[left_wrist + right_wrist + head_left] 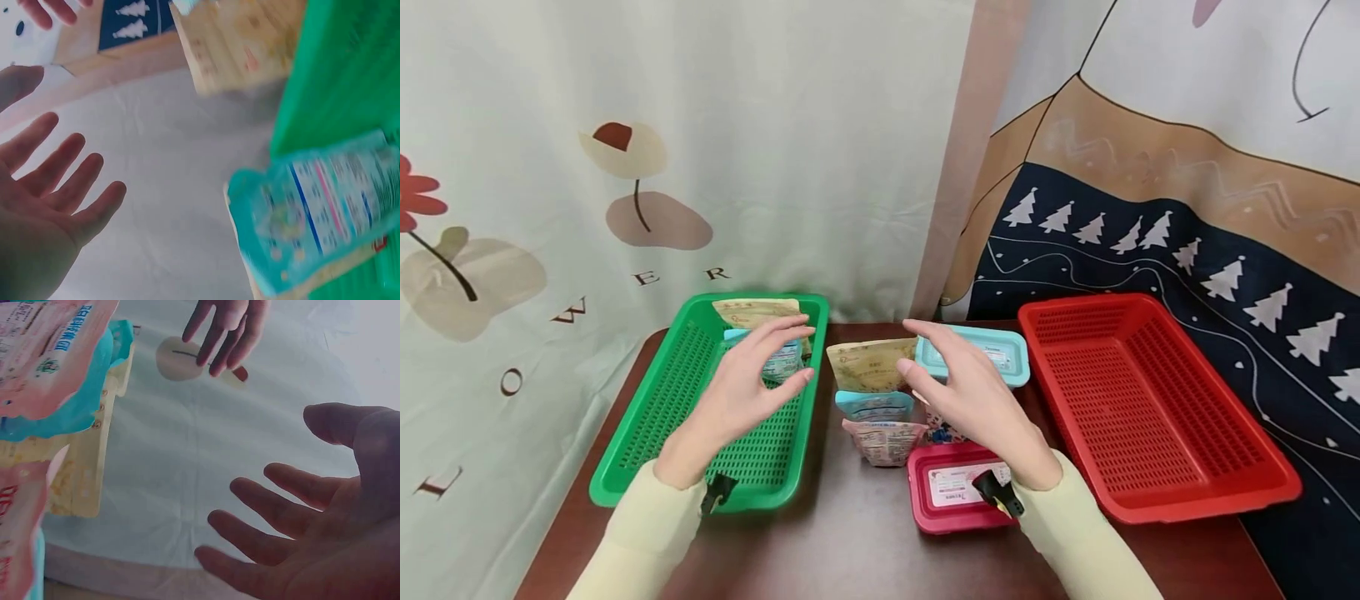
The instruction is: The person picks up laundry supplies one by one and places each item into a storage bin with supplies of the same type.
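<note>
My left hand (737, 387) hovers over the green basket (606, 479), its fingers spread and relaxed, with nothing in them. Inside that basket stand a cream pouch (752, 312) and a blue pouch (312, 212), partly hidden behind the hand. My right hand (977, 396), also loose and holding nothing, is raised over the packages in the middle. There a second cream pouch (868, 367), a second blue pouch (874, 406) and a pink pouch (887, 443) stand one before another. A patterned pack (942, 429) is half hidden beside them.
A light-blue lidded box (1011, 354) sits behind my right hand, and a dark-pink lidded box (925, 508) lies below it. On the right of the brown table (842, 542) stands a red basket (1157, 400) with nothing in it. Printed curtains (820, 167) hang behind.
</note>
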{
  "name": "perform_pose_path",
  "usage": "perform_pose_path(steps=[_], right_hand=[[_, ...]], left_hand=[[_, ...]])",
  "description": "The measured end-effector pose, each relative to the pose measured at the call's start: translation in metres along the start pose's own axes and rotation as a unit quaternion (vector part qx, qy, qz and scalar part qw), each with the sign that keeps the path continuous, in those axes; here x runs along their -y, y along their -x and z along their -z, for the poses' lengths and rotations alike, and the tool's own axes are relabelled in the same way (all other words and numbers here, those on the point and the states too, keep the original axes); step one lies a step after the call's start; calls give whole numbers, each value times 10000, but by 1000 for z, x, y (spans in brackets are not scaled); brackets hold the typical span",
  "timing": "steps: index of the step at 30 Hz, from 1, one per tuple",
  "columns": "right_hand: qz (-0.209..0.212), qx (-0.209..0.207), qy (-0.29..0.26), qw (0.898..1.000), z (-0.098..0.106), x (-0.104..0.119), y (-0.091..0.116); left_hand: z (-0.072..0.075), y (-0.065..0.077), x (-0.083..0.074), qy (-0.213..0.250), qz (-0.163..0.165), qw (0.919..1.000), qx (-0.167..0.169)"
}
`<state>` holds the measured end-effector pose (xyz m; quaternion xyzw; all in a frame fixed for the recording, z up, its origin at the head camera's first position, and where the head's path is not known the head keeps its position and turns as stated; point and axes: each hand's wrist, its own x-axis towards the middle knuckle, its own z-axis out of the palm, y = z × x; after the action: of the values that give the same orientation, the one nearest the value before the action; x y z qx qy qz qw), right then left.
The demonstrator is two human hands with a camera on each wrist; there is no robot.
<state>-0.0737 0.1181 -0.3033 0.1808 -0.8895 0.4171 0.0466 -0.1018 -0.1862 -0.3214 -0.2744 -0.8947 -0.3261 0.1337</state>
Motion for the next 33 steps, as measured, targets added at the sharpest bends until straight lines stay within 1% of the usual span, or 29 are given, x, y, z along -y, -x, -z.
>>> perform_pose_path(steps=[3,8,13,16,19,23,28,33], right_hand=[[-41,-225,-228,9995,1,-7,10],[-33,-486,-596,9970,-2,-18,26],[-40,-660,-812,9945,-9,-25,40],[-204,-643,-998,9927,-14,-27,47],[-236,-670,-846,9939,-19,-28,51],[-146,-715,-441,9964,-25,-31,55],[-28,-580,-345,9977,-32,-35,58],[-14,-437,-222,9988,-39,-39,58]], left_hand=[[-7,6,-11,212,-32,9997,-127],[-22,16,-24,517,66,9984,-211],[-38,27,-29,586,-8,9980,-244],[-46,32,-29,547,7,9983,-180],[-53,36,-29,432,18,9990,-79],[-61,40,-27,225,-124,9997,0],[-68,42,-27,184,-286,9994,70],[-72,43,-28,168,-273,9993,208]])
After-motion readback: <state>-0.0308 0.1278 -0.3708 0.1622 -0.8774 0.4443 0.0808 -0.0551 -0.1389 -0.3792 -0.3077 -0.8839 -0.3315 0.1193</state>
